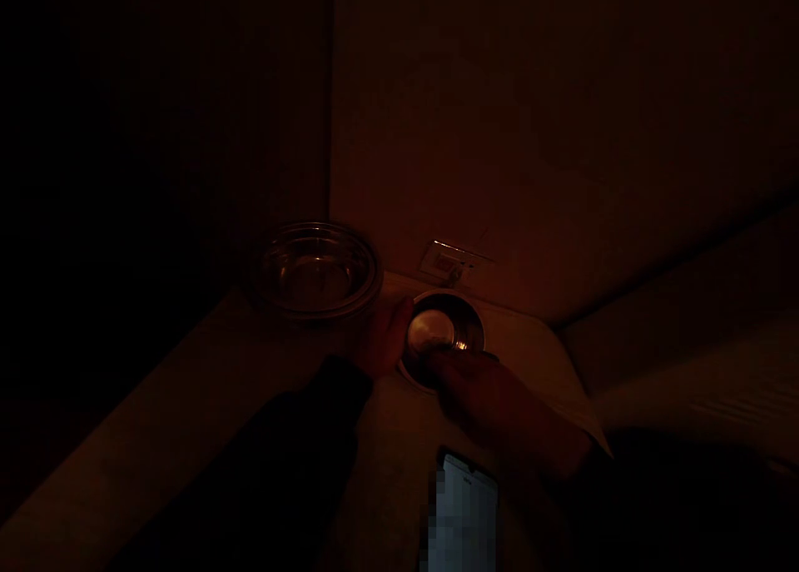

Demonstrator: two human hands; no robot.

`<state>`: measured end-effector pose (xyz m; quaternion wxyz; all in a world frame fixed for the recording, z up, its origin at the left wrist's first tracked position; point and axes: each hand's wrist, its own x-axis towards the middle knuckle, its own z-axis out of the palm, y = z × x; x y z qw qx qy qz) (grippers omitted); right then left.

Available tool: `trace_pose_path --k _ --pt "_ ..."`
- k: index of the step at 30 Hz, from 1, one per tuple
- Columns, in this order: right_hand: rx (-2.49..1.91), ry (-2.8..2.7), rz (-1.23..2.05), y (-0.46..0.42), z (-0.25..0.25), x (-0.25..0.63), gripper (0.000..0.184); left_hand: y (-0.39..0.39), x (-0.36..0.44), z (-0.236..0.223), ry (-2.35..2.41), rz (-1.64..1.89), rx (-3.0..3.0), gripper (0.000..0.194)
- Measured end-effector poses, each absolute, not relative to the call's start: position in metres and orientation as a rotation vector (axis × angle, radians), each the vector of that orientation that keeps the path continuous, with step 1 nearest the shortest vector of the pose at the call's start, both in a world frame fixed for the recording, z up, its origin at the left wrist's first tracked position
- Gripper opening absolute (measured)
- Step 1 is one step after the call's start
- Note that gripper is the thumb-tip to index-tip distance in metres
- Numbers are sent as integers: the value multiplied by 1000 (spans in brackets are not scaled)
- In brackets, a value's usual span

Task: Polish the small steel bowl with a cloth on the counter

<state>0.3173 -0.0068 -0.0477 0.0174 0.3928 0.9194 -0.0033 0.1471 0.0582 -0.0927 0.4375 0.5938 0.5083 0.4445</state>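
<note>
In the head view, which is very dark, a small round metal bowl (479, 326) stands on the pale surface. My left hand (385, 335) is closed against the bowl's left side, holding it at the rim. My right hand (471, 385) reaches over the near right rim, its fingers closed and partly inside the bowl. Whatever those fingers hold is lost in shadow. A pale, shiny round patch (430, 330) shows inside the bowl; I cannot tell whether it is the bowl's bottom or a separate thing.
Several nested metal basins (368, 281) stand at the back left. A wall plate with a socket or switch (446, 260) sits just behind the bowl. Nearest me lies a lit phone (468, 514). The table (143, 439) meets the walls at the back; its right edge slopes away.
</note>
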Motion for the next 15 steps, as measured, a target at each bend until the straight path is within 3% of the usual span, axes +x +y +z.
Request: trace_pose_path --k 5,9,15 --pt "1370 2929 187 -11 -41 332 50 57 146 -91 1248 1067 1468 52" --pt "1731 2961 335 -12 -39 332 38 54 145 -86 1267 1039 1455 52" --pt "2199 2943 80 -8 -39 322 31 55 145 -86 1265 1044 1434 50"
